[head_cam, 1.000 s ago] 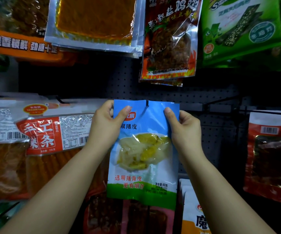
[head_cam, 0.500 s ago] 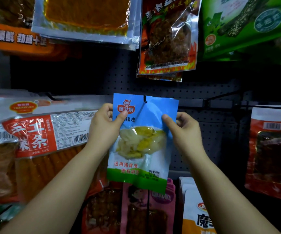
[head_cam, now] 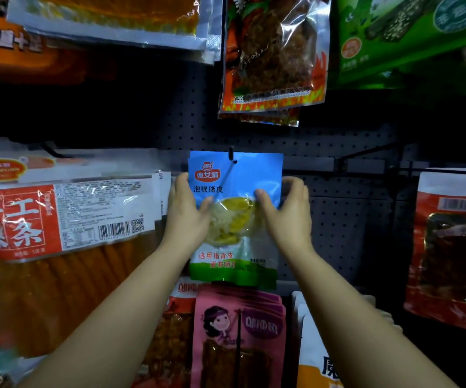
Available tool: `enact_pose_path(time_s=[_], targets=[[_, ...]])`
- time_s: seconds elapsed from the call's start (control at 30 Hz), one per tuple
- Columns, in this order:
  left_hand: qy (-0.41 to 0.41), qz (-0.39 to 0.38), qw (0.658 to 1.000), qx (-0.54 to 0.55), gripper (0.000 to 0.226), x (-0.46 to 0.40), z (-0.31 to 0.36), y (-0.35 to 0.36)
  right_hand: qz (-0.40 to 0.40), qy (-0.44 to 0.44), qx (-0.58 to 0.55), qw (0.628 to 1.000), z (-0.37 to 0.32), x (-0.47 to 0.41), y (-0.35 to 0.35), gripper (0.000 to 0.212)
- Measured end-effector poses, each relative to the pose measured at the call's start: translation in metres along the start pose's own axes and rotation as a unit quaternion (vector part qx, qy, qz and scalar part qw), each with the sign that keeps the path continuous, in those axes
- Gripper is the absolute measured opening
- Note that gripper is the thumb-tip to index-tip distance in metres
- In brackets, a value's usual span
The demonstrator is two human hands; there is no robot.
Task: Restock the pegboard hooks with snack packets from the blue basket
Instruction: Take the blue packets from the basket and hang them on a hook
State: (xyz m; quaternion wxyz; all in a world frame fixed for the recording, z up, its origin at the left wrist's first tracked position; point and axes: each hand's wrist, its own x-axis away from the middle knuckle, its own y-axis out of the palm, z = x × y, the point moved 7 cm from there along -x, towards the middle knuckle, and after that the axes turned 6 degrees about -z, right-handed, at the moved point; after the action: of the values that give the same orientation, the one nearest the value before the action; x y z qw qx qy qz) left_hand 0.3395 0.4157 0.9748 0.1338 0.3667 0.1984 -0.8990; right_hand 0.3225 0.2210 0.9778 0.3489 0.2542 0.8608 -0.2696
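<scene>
A blue snack packet (head_cam: 239, 177) with a clear window of yellow food and a green bottom band hangs in front of the dark pegboard (head_cam: 338, 219). A black hook (head_cam: 231, 153) pokes through the hole near its top edge. My left hand (head_cam: 185, 214) grips the packet's left side, thumb on the front. My right hand (head_cam: 288, 214) grips its right side, thumb on the front. The blue basket is out of view.
A large red-and-white packet (head_cam: 58, 219) hangs to the left. A red packet (head_cam: 450, 247) hangs at the right. Below are pink packets (head_cam: 240, 331) and a white packet (head_cam: 318, 359). Above hang a flame-printed packet (head_cam: 274, 57) and a green packet (head_cam: 408, 40).
Both hands slid the blue packet back along the hook toward the pegboard; the hook tip now sticks out through its hole. The hands have moved lower on the packet's sides.
</scene>
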Motion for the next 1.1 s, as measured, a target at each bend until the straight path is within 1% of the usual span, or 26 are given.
enact_pose_path(time_s=[0.1,0.13,0.2,0.27,0.33,0.53,0.67,0.83,0.97,1.03,1.1], targets=[[0.012,-0.016,1.0,0.016,0.074,0.024,-0.009,0.008,-0.049,-0.027,-0.077,0.996,0.016,0.028,0.013,0.069],[0.003,-0.026,0.999,0.02,0.079,0.031,-0.015,0.011,-0.069,-0.03,-0.097,0.992,0.022,0.038,0.019,0.073],[-0.02,-0.053,0.998,0.026,0.083,0.042,-0.027,0.019,-0.096,-0.023,-0.125,0.987,0.036,0.054,0.029,0.073],[-0.031,-0.075,0.996,0.038,0.08,0.048,-0.033,0.026,-0.109,0.001,-0.13,0.985,0.046,0.063,0.037,0.071],[-0.032,-0.08,0.995,0.055,0.074,0.049,-0.035,0.029,-0.121,0.016,-0.12,0.985,0.052,0.067,0.044,0.067],[-0.045,-0.063,0.995,0.064,0.068,0.049,-0.039,0.03,-0.116,0.027,-0.098,0.988,0.055,0.063,0.05,0.059],[-0.062,-0.057,0.994,0.065,0.063,0.065,-0.047,0.032,-0.139,0.032,-0.095,0.985,0.063,0.075,0.049,0.058],[-0.087,-0.054,0.994,0.038,0.063,0.093,-0.056,0.028,-0.159,0.059,-0.106,0.98,0.069,0.094,0.044,0.06],[-0.134,-0.075,0.984,0.092,0.068,0.137,-0.062,0.021,-0.156,0.112,-0.114,0.975,0.071,0.122,0.03,0.063],[-0.133,-0.068,0.982,0.113,0.063,0.163,-0.059,0.012,-0.155,0.123,-0.11,0.974,0.071,0.142,0.015,0.052],[-0.118,-0.067,0.982,0.128,0.052,0.188,-0.048,0.002,-0.161,0.115,-0.109,0.974,0.069,0.167,-0.003,0.033]])
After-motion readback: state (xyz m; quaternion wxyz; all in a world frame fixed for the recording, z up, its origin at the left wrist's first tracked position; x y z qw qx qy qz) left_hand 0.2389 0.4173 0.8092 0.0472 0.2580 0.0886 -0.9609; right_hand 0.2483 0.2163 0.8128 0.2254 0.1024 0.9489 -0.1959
